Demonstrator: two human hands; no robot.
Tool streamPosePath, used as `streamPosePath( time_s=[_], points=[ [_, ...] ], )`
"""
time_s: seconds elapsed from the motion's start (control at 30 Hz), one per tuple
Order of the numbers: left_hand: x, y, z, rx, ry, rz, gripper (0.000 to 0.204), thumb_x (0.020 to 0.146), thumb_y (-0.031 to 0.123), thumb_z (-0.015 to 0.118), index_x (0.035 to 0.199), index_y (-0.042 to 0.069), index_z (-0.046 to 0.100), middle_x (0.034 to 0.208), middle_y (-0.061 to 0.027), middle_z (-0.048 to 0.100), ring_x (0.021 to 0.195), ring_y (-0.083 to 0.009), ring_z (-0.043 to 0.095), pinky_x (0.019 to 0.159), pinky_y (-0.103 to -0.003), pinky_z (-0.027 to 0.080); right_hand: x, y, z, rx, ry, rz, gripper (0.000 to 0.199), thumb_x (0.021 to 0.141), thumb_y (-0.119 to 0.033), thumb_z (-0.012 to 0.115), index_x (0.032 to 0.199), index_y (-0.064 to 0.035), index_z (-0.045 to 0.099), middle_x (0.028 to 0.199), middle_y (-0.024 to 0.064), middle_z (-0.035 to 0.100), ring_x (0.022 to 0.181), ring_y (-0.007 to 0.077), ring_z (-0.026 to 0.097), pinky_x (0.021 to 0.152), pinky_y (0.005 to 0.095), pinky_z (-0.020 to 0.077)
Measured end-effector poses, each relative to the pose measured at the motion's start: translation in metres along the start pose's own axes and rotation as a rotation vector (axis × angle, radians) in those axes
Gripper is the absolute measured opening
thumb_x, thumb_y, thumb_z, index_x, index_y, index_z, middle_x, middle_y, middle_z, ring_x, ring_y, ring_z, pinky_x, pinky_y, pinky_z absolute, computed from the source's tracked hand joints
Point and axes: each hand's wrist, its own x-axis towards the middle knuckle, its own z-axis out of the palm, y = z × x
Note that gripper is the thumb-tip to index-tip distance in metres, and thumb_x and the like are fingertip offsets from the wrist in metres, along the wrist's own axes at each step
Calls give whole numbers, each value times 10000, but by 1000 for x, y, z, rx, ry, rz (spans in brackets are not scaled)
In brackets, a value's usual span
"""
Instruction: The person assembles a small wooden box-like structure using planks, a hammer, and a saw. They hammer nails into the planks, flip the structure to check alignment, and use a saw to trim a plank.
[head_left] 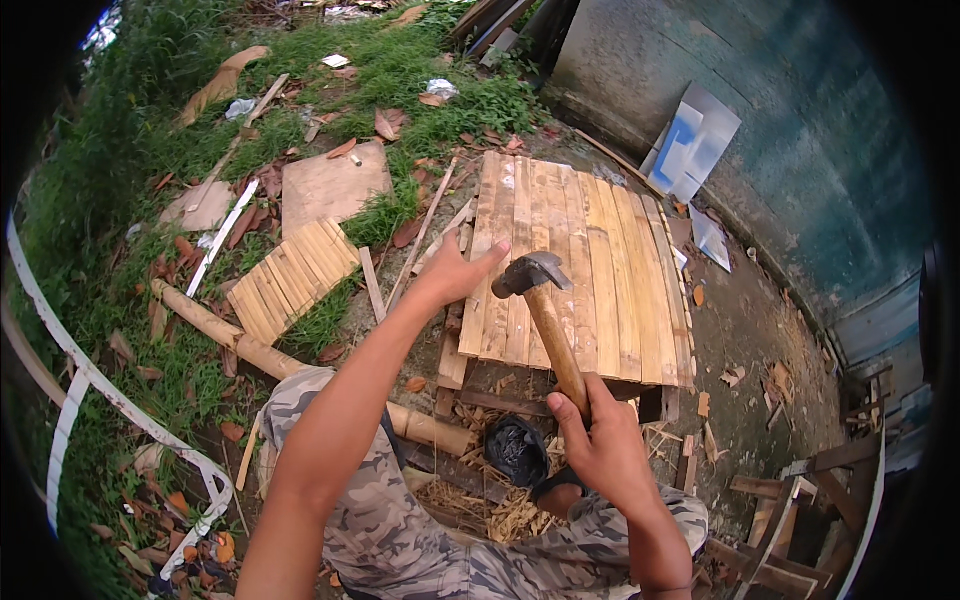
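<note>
My right hand (608, 440) is wrapped round the wooden handle of a claw hammer (556, 335). The hammer's dark metal head is raised over a panel of pale bamboo slats (610, 270) laid side by side. At the panel's left edge is my left hand (462, 272), its thumb stretched over the outer slat and a finger pointing away from me. The remaining fingers of that hand are hidden. Below the panel's near edge, between my legs, sits a small black container (517, 450) with a dark, crumpled-looking inside.
A smaller slatted panel (293, 280) lies on the grass at left, beside a thick bamboo pole (225, 332). Beyond it is a flat board (335, 188). A weathered wall (770, 130) bounds the right, with wooden frames (790, 530) at lower right. Wood shavings (515, 522) lie by my feet.
</note>
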Motion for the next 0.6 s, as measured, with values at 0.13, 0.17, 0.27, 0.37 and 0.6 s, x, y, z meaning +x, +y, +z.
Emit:
streamPosePath(
  time_s=[0.13, 0.17, 0.27, 0.37, 0.6],
  points=[
    [10, -11, 4, -128, -103, 83, 1250, 747, 676, 747, 1523, -121, 176, 1473, -338, 417, 1361, -366, 471, 1106, -417, 398, 2, -9, -8, -26, 23, -95, 260, 1004, -217, 596, 1000, 19, 487, 598, 260, 559, 598, 488, 595, 506, 492, 427],
    [11, -12, 4, -138, -117, 90, 1259, 742, 668, 759, 1517, -133, 175, 1469, -338, 423, 1355, -356, 479, 1099, -408, 405, 4, -11, -8, -20, 19, -97, 260, 1003, -214, 595, 1011, 20, 483, 600, 262, 560, 598, 489, 595, 507, 498, 427],
    [9, -10, 3, -177, -163, 182, 1144, 795, 602, 758, 1505, -123, 227, 1421, -285, 498, 1309, -293, 518, 1057, -362, 427, 11, -14, -7, -51, -57, -65, 259, 1001, -204, 593, 1036, 22, 470, 608, 268, 567, 600, 492, 594, 512, 514, 426],
    [0, -4, 2, -230, -138, 15, 1077, 818, 597, 741, 1490, -106, 281, 1424, -278, 502, 1322, -303, 512, 1069, -372, 422, 18, -16, -11, -137, -131, -49, 262, 1000, -200, 591, 1056, 23, 466, 614, 273, 574, 603, 490, 596, 516, 524, 426],
    [-4, -2, 0, -67, -70, 98, 1237, 768, 666, 736, 1478, -190, 197, 1427, -362, 458, 1345, -385, 486, 1130, -379, 363, 14, -22, -13, -7, 60, -181, 238, 1005, -167, 580, 1077, 23, 457, 620, 243, 583, 597, 468, 614, 504, 508, 438]
  ],
)
